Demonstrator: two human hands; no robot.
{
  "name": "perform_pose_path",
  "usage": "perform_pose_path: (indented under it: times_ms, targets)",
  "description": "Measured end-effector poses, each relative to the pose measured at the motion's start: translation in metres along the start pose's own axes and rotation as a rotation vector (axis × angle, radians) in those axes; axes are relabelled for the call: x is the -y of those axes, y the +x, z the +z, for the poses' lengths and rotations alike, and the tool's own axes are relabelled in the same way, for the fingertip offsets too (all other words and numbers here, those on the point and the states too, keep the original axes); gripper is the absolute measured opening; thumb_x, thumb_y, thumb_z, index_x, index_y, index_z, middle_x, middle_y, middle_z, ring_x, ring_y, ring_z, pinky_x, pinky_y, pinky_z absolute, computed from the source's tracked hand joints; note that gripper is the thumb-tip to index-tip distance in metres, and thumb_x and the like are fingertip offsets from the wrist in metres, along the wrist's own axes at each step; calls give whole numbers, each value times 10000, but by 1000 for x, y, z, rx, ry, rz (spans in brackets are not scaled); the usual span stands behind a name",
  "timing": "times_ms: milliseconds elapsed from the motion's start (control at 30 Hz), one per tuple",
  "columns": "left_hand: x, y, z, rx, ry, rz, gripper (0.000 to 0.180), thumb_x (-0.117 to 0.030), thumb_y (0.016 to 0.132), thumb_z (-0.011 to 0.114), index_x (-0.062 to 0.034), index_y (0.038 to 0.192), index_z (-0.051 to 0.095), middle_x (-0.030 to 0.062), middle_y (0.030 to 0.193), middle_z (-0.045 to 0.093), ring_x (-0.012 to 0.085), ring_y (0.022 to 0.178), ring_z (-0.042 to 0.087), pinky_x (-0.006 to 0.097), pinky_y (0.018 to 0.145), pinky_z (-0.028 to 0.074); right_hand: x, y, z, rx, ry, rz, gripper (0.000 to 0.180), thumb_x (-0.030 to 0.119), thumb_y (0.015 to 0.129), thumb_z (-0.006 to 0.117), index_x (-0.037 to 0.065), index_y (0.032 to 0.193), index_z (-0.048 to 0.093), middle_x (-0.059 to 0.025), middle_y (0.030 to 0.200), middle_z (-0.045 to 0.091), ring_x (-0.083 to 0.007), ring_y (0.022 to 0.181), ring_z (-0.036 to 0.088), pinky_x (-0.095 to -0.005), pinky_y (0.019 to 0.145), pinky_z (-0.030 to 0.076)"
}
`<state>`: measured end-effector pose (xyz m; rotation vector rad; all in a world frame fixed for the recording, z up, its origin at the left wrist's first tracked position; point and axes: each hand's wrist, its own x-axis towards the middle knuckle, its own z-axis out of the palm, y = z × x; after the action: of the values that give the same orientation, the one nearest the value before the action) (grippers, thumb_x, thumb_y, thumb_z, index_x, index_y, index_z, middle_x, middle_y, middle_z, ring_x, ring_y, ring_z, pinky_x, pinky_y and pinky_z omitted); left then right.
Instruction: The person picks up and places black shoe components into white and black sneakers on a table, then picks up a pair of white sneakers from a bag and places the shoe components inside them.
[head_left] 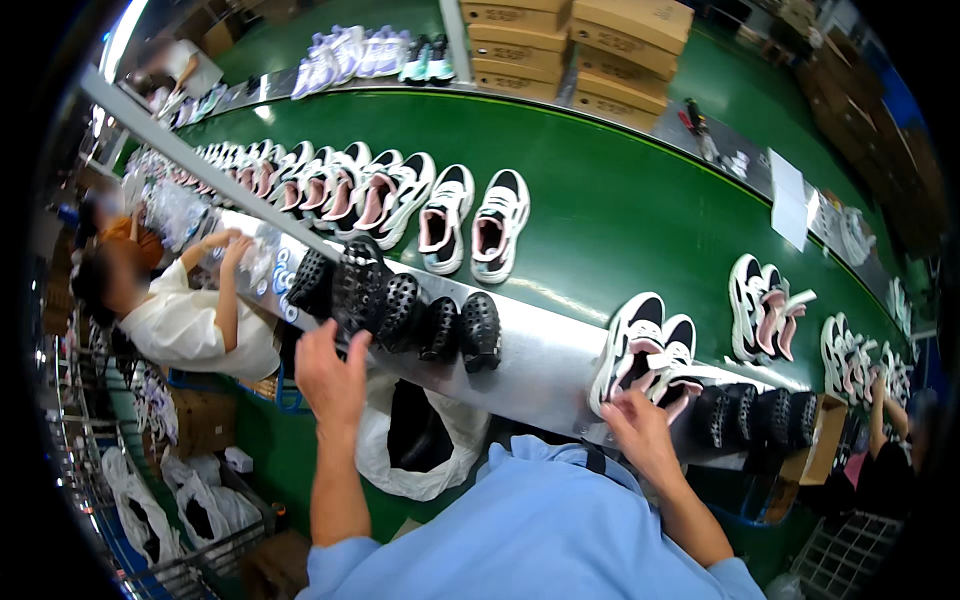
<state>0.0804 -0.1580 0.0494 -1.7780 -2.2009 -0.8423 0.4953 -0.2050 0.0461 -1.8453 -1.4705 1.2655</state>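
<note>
**Both hands at the belt edge: left on the black insert stack, right on a white-and-black sneaker**

Head view (the only view):

- Left hand [330, 370] is raised to the near metal ledge [545, 365] of the green conveyor belt [620, 210]. Fingers are spread and pressed against the nearest of the black perforated inserts [400, 305]; thumb position behind the stack cannot be told, so a closed grasp is not confirmed.
- The inserts are stood on edge in a row along the ledge. The row's long axis runs left-to-right and slightly downhill, away from the left hand toward centre. The stack lies directly above and ahead of the left fingertips, touching.
- Right hand [640, 430] is set on the heel end of a white-and-black sneaker [640, 345] with pink lining, paired with a second one just beside it. Fingers are curled narrow over the near edge; whether it is pinched or merely steadied cannot be told.
- The sneaker's long axis points away from the person, up and slightly left, heel nearest the fingers.
- A second group of black inserts [755, 415] stands just right of the right hand, nearer to it than to the left.
- The row of sneakers [400, 195] further up the belt is well apart from both hands.
- A co-worker in a white top [190, 325] is seated at left, hands on clear wrapped items.
</note>
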Motion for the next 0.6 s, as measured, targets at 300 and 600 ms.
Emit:
perform_pose_path:
  times_ms: [300,600]
  targets:
    - [-195,-90,32,488,-819,527,569,-197,768,875,9,1240,632,204,1183,644,360,1012,637,428,811,545,-21,21,23,103,1043,78,464,188,930,751,2,1305,550,-67,1132,683,-154,991,662,-329,913,549]
    - [-254,-102,105,857,-1071,-120,271,-82,883,788,-10,1124,685,14,875,681,79,742,614,258,670,521,-27,-51,-35,-223,-363,-129,678,565,920,715,-39,1209,604,-247,933,714,-402,897,731,-484,783,570]
